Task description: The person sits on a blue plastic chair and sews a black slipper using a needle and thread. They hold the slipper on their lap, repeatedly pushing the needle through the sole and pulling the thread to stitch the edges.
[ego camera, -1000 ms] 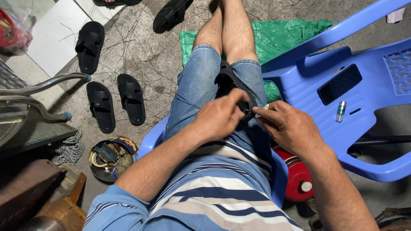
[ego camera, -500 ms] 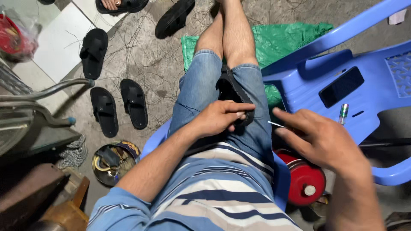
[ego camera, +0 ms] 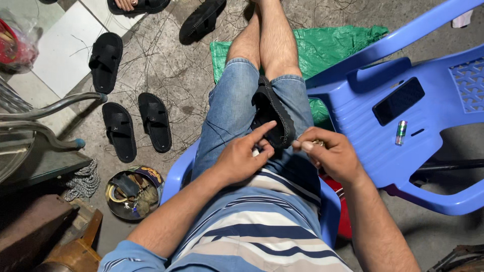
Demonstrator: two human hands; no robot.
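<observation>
Sandal point(ego camera: 275, 117) lies sole-up across the lap between the thighs, the left hand point(ego camera: 242, 156) half-curled with its forefinger pressed on the rim, the right hand point(ego camera: 330, 153) pinched shut on something small, too hidden to name. Resting loose on sloping denim, the sandal could slide off toward the floor should the forefinger lift, and the pinched item could drop among the wire scraps below. Compared with half a second earlier, the right hand has drawn in from the blue chair point(ego camera: 363, 100) to just beside the sandal, and the left forefinger now points forward.
</observation>
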